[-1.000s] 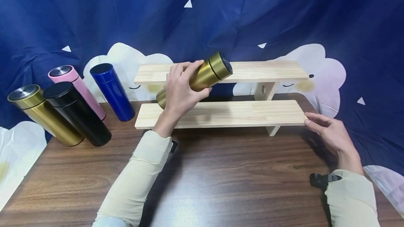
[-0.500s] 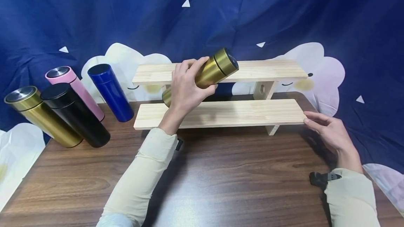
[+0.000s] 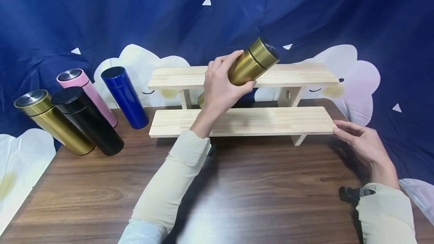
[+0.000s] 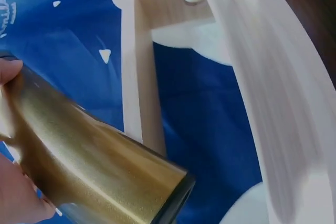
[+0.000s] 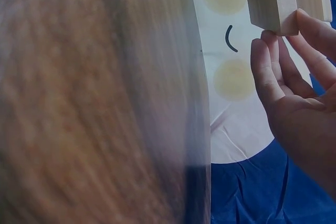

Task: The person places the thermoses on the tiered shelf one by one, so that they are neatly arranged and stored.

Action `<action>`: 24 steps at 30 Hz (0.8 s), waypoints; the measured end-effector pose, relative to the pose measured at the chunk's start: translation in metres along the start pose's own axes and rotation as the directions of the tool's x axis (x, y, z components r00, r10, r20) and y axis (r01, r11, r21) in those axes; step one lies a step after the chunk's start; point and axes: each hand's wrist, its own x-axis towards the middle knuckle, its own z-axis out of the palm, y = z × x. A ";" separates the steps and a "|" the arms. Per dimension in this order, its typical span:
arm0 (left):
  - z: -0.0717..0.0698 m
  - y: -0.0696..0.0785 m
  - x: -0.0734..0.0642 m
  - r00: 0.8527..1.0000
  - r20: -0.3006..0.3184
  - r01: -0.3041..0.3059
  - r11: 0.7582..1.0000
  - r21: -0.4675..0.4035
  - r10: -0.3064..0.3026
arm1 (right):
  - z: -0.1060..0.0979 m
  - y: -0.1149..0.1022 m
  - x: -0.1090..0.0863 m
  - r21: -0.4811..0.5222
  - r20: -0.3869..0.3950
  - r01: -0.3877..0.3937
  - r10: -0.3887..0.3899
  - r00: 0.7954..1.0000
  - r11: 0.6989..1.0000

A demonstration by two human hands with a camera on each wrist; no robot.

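My left hand (image 3: 222, 84) grips a gold thermos flask (image 3: 249, 65), held tilted in front of the two-tier wooden shelf with its capped end up and to the right. That hand hides part of the flask's body in the head view. In the left wrist view the gold flask (image 4: 100, 150) fills the lower left, apart from the boards. The shelf has an upper board (image 3: 305, 73) and a lower board (image 3: 271, 121). At the lower board's right end, my right hand (image 3: 367, 148) pinches the corner between thumb and fingers, as the right wrist view also shows.
Left of the shelf, a blue flask (image 3: 125, 97), a pink flask (image 3: 98, 99), a black flask (image 3: 88, 121) and another gold flask (image 3: 59, 125) stand on the brown table (image 3: 264, 183). A blue curtain (image 3: 237, 14) with white clouds hangs close behind.
My left hand has carried the gold flask to the right and upward along the shelf. My right hand stays at the lower board's corner. The head view has shifted slightly.
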 end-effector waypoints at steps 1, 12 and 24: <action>0.002 0.002 0.001 1.000 -0.003 0.007 1.000 -0.017 -0.007 | -0.001 0.000 0.000 -0.007 0.000 0.002 -0.002 1.000 1.000; 0.019 0.012 0.015 0.996 0.025 0.084 0.957 -0.279 -0.080 | -0.001 0.001 -0.002 0.027 0.015 0.007 -0.007 1.000 1.000; 0.022 0.023 0.036 0.980 0.040 0.189 0.835 -0.516 -0.197 | -0.001 0.001 -0.003 0.000 0.004 0.019 -0.019 1.000 1.000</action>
